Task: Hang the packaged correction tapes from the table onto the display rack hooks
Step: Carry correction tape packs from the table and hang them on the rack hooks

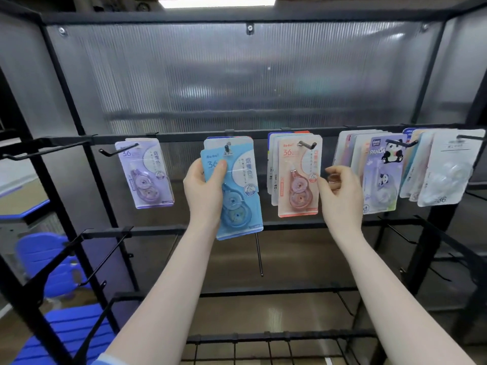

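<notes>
My left hand grips a blue correction tape pack by its left edge, thumb on the front. The pack sits low and tilted in front of other blue packs on a hook of the black display rack. My right hand hovers with loosely curled fingers beside the pink packs, its fingertips close to their right edge, holding nothing. A purple pack hangs on the hook to the left.
Panda packs and white packs crowd the hooks at the right. Bare hooks stick out from the lower rails and at the far left. A wire shelf lies at the bottom. Blue chairs stand behind the rack on the left.
</notes>
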A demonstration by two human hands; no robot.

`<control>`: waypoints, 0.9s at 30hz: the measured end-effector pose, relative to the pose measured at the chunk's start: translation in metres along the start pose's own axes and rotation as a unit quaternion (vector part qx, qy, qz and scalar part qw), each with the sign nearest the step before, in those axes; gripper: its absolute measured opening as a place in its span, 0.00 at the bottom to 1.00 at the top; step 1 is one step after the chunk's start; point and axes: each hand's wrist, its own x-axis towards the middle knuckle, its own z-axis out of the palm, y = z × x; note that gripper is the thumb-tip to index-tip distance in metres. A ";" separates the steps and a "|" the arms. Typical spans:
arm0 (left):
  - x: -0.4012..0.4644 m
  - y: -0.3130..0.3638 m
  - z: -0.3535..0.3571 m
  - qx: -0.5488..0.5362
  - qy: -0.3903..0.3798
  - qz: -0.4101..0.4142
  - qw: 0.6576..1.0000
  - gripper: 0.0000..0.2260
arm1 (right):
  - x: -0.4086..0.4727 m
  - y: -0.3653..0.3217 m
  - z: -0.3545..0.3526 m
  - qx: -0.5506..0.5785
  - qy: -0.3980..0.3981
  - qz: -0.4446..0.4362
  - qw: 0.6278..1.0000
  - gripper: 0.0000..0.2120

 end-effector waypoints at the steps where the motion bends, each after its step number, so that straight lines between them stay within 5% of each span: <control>1: 0.002 -0.003 0.001 0.001 0.006 -0.018 1.000 0.04 | -0.002 0.000 -0.001 -0.004 -0.002 -0.002 1.000 0.10; 15: 0.006 -0.024 -0.005 0.301 0.113 -0.023 0.947 0.18 | -0.048 0.008 -0.010 -0.154 -0.128 -0.069 0.977 0.16; 19: -0.046 -0.026 -0.042 0.454 0.060 0.015 0.889 0.22 | -0.076 0.007 0.004 -0.212 -0.218 -0.081 0.949 0.21; 27: -0.128 0.008 -0.190 0.660 -0.037 -0.063 0.748 0.28 | -0.178 -0.062 0.064 -0.250 -0.388 -0.143 0.875 0.23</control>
